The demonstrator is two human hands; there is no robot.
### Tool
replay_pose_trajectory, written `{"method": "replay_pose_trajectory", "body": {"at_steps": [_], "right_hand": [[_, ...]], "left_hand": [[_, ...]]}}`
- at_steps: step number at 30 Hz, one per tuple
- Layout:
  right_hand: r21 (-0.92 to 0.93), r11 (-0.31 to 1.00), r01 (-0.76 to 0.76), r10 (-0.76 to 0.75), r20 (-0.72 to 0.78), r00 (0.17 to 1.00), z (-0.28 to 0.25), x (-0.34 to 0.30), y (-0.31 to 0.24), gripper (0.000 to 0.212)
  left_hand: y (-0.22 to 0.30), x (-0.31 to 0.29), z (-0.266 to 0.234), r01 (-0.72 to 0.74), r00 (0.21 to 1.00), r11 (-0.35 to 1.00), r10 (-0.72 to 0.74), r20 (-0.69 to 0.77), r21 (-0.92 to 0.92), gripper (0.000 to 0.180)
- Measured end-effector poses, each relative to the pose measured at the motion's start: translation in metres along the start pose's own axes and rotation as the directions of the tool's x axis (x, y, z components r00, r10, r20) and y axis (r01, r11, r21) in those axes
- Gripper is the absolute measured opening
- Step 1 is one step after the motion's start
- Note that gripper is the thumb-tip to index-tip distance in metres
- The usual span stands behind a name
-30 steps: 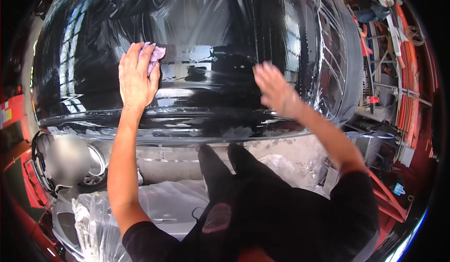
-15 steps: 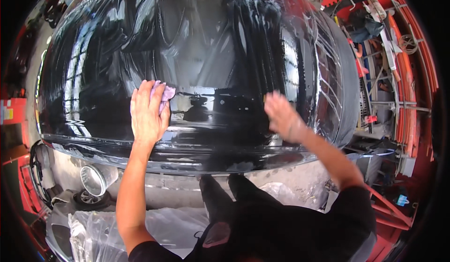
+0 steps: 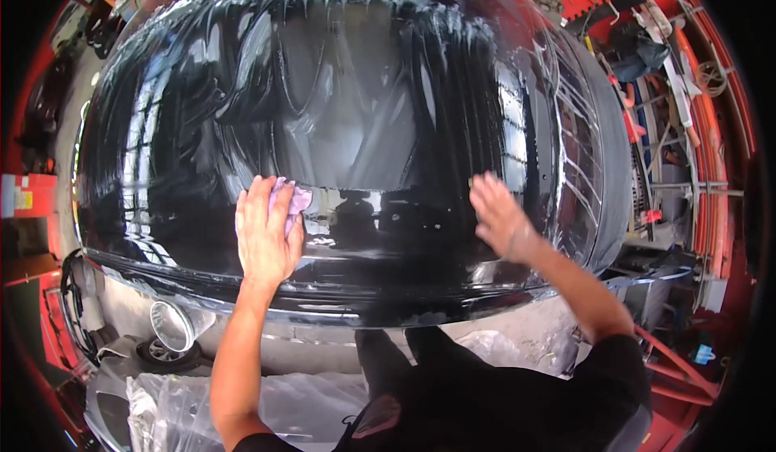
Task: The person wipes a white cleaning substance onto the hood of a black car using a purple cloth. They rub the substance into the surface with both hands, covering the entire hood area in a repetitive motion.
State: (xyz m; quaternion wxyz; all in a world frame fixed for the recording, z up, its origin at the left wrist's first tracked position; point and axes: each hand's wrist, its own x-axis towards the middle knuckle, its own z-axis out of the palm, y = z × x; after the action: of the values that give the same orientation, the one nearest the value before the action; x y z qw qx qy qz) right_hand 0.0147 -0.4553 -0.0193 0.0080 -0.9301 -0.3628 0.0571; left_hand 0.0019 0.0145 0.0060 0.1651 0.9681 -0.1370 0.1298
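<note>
A large glossy black curved car panel (image 3: 186,234) fills the middle, with pale wet-looking smears across its far half. Flat against its near left part, my left hand (image 3: 269,238) presses a crumpled lilac cloth (image 3: 299,201), which bulges out beside the index finger and thumb. To the right, my right hand (image 3: 503,219) is over the panel, blurred, its fingers held close together. A small yellowish edge shows at its fingertips; the rest of that piece is hidden under the fingers.
Below the panel's near edge lie a round clear lamp-like part (image 3: 172,327), a small wheel (image 3: 164,350) and plastic sheeting (image 3: 242,399). Red and grey rods and parts (image 3: 711,161) crowd the right side. A red metal frame (image 3: 675,371) stands at lower right.
The whole view has shifted, so the panel sits lower. My right hand has slid slightly farther away over the panel. My left hand stays at about the same spot with the cloth.
</note>
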Motion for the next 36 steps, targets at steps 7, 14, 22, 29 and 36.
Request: {"method": "replay_pose_trajectory", "body": {"at_steps": [7, 14, 22, 29, 36], "right_hand": [[-0.031, 0.955, -0.294, 0.257, -0.406, 0.877, -0.01, 0.275, 0.239, 0.059], [0.152, 0.988, 0.003, 0.028, -0.199, 0.98, 0.005, 0.057, 0.047, 0.068], [0.002, 0.975, -0.222, 0.202, -0.421, 0.884, 0.003, 0.245, 0.307, 0.056], [0.182, 0.97, -0.164, 0.201, -0.209, 0.957, 0.01, 0.059, 0.084, 0.07], [0.286, 0.942, -0.178, 0.286, -0.403, 0.869, 0.018, 0.136, 0.248, 0.059]], "left_hand": [[0.004, 0.007, 0.013, -0.06, 0.998, 0.997, 0.06, -0.003, -0.055, 0.056], [-0.006, -0.007, -0.005, 0.024, 1.0, 0.999, -0.024, 0.002, 0.021, 0.056], [0.001, 0.005, 0.012, -0.05, 0.998, 0.998, 0.052, 0.021, -0.046, 0.054], [-0.008, -0.007, -0.002, -0.002, 1.0, 0.999, 0.002, 0.005, 0.054, 0.055], [-0.001, 0.003, 0.007, -0.032, 0.999, 0.999, 0.032, 0.022, 0.005, 0.055]]}}
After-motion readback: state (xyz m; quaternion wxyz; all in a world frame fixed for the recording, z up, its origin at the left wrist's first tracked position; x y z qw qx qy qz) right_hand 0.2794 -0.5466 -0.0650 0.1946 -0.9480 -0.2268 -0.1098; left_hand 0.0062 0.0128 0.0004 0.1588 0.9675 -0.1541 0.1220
